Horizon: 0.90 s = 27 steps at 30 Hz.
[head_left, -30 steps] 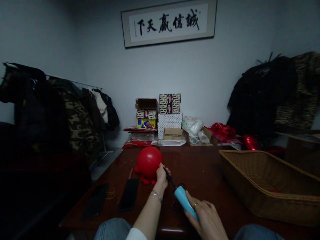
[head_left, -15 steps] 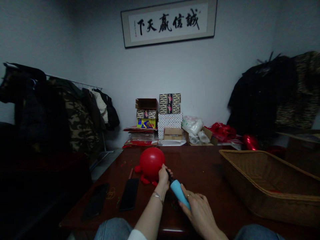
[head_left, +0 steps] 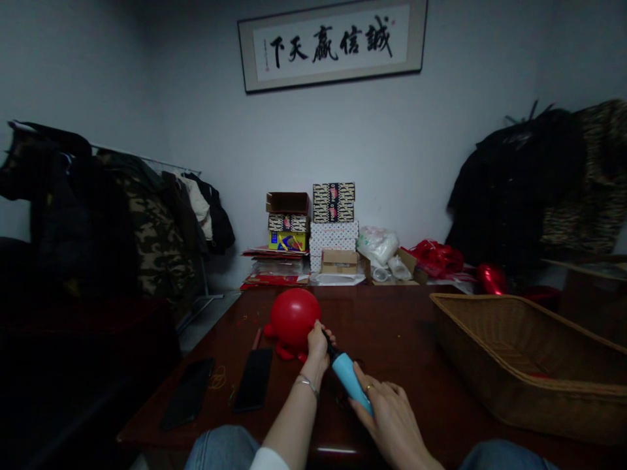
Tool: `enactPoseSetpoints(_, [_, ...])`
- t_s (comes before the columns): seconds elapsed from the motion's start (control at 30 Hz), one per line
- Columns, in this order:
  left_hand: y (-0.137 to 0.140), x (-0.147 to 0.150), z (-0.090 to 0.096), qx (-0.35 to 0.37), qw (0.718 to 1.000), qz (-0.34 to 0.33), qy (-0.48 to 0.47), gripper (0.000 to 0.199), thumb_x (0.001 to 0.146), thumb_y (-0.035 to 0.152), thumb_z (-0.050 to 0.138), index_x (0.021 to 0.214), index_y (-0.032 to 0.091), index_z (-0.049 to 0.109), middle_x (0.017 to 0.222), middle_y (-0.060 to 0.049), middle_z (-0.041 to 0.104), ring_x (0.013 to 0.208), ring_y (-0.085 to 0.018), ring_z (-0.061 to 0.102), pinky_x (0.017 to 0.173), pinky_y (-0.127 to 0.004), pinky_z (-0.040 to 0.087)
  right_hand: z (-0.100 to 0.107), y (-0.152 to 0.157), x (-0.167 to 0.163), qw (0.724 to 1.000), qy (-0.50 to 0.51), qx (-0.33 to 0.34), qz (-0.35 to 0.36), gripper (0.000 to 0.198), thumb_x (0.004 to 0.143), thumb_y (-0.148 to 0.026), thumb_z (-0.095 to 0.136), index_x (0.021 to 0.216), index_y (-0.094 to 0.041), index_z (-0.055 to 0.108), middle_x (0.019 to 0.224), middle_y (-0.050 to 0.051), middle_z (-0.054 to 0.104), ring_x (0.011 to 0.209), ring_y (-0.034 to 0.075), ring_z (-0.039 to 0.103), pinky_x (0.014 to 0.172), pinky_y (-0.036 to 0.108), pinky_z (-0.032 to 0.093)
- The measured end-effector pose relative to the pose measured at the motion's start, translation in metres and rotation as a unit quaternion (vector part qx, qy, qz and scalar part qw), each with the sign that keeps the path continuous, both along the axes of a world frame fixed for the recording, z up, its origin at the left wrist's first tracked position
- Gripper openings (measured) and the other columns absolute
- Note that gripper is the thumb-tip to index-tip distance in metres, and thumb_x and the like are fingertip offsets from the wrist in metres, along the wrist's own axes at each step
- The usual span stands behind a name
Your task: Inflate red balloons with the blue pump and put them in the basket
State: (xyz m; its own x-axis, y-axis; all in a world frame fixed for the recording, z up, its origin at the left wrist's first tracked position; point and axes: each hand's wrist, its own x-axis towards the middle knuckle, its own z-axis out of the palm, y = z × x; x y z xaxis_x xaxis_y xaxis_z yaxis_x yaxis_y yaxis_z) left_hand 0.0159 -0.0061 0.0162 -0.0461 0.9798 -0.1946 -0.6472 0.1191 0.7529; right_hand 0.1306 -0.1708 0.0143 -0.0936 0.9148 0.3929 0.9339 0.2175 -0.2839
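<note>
A round, inflated red balloon (head_left: 294, 314) sits over the table, its near right side against my left hand (head_left: 318, 343). That hand is closed where the balloon's neck meets the black nozzle of a light-blue hand pump (head_left: 351, 382); the neck itself is hidden by my fingers. My right hand (head_left: 389, 408), a ring on one finger, is wrapped around the blue barrel of the pump, which slants from the balloon down toward me. Several limp red balloons (head_left: 289, 351) lie beneath and beside the inflated one.
Two dark phones (head_left: 253, 378) and yellow rubber bands (head_left: 217, 377) lie on the brown table (head_left: 392, 320) at left. A wicker basket (head_left: 519, 365) stands at right. Stacked boxes (head_left: 334, 238) and a plastic bag (head_left: 378, 247) are beyond the far edge.
The balloon and my left hand have shifted slightly left. The pump's nozzle end moved with them, while my right hand stays nearly in place.
</note>
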Motion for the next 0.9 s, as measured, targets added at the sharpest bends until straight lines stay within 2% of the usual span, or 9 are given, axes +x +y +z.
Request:
enactPoseSetpoints(0.3, [-0.002, -0.006, 0.006, 0.004, 1.000, 0.014, 0.002, 0.033, 0.081, 0.048, 0.051, 0.069, 0.020, 0.038, 0.048, 0.006, 0.039, 0.037, -0.007, 0.038, 0.038, -0.020, 0.027, -0.019, -0.021, 0.025, 0.998, -0.020, 0.047, 0.032, 0.050, 0.084, -0.037, 0.051, 0.133, -0.029, 0.044, 0.114, 0.003, 0.065, 0.094, 0.020, 0.064, 0.083, 0.033, 0.043])
enactPoseSetpoints(0.57, [-0.003, -0.005, 0.008, 0.006, 1.000, 0.020, 0.003, 0.029, 0.086, 0.042, 0.044, 0.069, 0.020, 0.039, 0.048, 0.006, 0.041, 0.037, -0.007, 0.039, 0.039, -0.019, 0.027, -0.044, -0.030, 0.045, 0.994, -0.042, 0.085, 0.052, 0.058, 0.080, -0.036, 0.056, 0.136, -0.032, 0.039, 0.117, 0.001, 0.064, 0.093, 0.022, 0.065, 0.080, 0.034, 0.047])
enactPoseSetpoints(0.9, [-0.003, -0.006, 0.010, 0.010, 1.000, 0.020, -0.004, 0.037, 0.081, 0.053, 0.051, 0.069, 0.020, 0.039, 0.048, 0.006, 0.040, 0.037, -0.007, 0.038, 0.038, -0.019, 0.026, -0.040, -0.031, 0.042, 0.996, -0.028, 0.078, 0.046, 0.055, 0.081, -0.036, 0.055, 0.134, -0.033, 0.041, 0.115, 0.002, 0.065, 0.095, 0.023, 0.064, 0.082, 0.037, 0.047])
